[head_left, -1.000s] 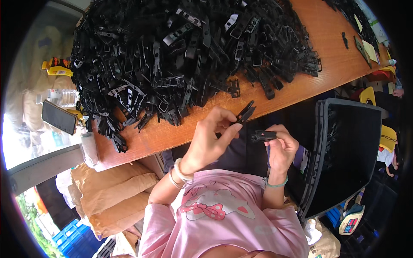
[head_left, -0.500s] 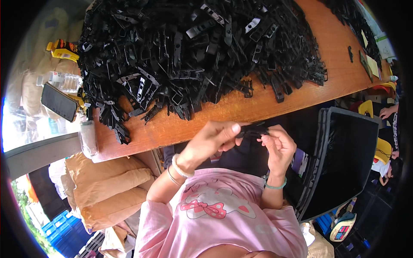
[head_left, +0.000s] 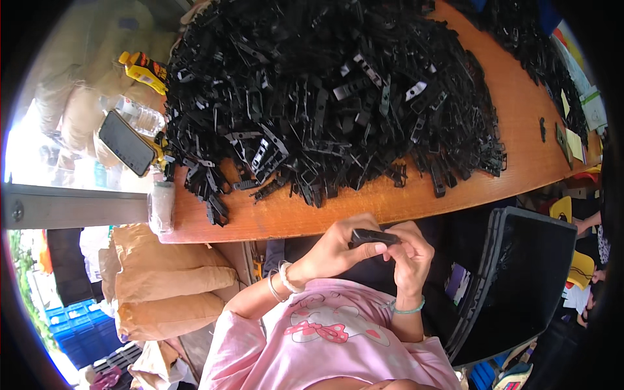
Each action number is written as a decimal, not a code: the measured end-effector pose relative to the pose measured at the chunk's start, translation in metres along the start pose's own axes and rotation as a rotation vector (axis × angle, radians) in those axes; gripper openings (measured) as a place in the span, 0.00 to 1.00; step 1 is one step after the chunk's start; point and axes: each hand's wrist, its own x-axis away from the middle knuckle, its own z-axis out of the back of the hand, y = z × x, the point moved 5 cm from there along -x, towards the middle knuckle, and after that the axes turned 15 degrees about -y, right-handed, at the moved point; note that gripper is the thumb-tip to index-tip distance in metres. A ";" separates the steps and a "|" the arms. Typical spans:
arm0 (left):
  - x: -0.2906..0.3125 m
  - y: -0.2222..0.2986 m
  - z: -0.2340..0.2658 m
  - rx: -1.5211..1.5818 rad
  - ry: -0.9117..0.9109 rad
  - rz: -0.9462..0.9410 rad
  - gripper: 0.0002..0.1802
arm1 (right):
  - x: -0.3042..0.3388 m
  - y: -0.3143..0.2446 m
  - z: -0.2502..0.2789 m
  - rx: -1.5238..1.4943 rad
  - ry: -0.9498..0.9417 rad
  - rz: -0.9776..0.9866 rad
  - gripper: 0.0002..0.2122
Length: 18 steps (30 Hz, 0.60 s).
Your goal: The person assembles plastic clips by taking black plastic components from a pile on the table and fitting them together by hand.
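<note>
While gripped by both hands (head_left: 374, 253), black plastic clip (head_left: 374, 236).

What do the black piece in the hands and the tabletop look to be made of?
The black piece, held between the left hand and right hand, looks like moulded plastic: uniform black with a dull sheen, like the pile. The tabletop looks like varnished wood or wood laminate: orange-brown, faintly grained, smooth; which one is unclear.
</note>
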 end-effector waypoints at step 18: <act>-0.098 0.181 0.126 -1.614 0.502 -0.502 0.05 | -0.023 0.028 0.021 0.044 -0.014 -0.062 0.09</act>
